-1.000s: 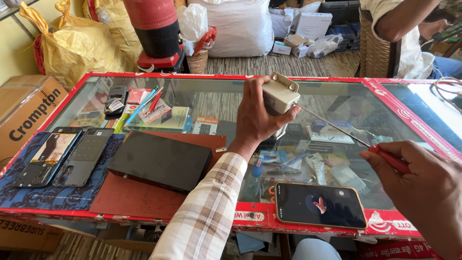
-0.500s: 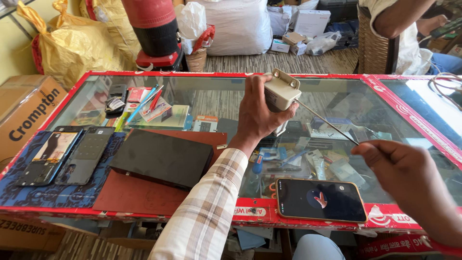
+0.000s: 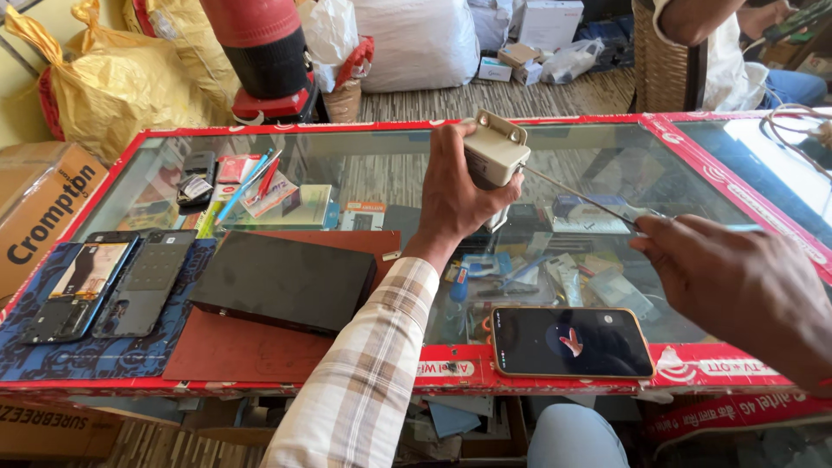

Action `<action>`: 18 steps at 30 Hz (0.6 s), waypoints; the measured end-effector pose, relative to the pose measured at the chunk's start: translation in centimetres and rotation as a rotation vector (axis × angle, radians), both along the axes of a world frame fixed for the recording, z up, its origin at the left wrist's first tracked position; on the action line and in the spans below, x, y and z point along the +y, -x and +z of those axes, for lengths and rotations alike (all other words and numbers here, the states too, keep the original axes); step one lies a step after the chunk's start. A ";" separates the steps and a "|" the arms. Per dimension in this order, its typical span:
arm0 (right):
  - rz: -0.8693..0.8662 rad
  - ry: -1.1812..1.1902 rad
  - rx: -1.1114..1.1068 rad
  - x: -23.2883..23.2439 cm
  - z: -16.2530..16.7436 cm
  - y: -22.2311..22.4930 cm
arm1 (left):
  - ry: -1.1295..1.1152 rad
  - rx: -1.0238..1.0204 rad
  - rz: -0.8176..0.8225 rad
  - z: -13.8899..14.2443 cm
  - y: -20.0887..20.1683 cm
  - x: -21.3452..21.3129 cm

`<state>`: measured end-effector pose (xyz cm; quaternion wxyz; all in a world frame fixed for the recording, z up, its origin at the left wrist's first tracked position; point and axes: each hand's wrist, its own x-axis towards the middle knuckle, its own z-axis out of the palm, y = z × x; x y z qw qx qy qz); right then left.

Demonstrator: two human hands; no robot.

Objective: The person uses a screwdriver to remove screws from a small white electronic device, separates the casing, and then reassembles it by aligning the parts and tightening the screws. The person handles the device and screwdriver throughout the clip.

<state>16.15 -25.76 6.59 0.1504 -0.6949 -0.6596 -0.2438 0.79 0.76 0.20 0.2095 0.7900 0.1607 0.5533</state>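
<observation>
My left hand (image 3: 458, 192) is shut on a small beige box-shaped device (image 3: 492, 154) with a mounting tab, held upright above the glass counter (image 3: 390, 156). My right hand (image 3: 737, 282) grips a long thin screwdriver (image 3: 579, 196), whose tip reaches the right side of the device. Both hands hover over the middle and right of the counter. A smartphone (image 3: 570, 341) with a lit dark screen lies on the counter's near edge, below my right hand.
A black flat box (image 3: 284, 282) rests on a brown mat (image 3: 251, 347). Two opened phones (image 3: 104, 286) lie on a blue cloth at left. A cardboard box (image 3: 39, 217), yellow sacks (image 3: 113, 95) and a red cylinder (image 3: 260, 52) stand behind. Another person (image 3: 737, 43) sits far right.
My right hand has moved up and left along the screwdriver, bringing it closer to the device. My left hand keeps the device in about the same spot.
</observation>
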 end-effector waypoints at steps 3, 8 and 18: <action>-0.236 0.253 1.451 0.8 -0.1 -2.1 | -0.002 -0.005 -0.051 0.0 0.1 0.2; -0.132 0.334 1.892 1.2 -0.4 -3.8 | 0.010 0.001 -0.057 -0.1 0.1 -0.2; -0.116 -0.014 0.119 -0.6 -0.5 1.0 | 0.023 0.032 0.025 -0.2 -0.2 0.3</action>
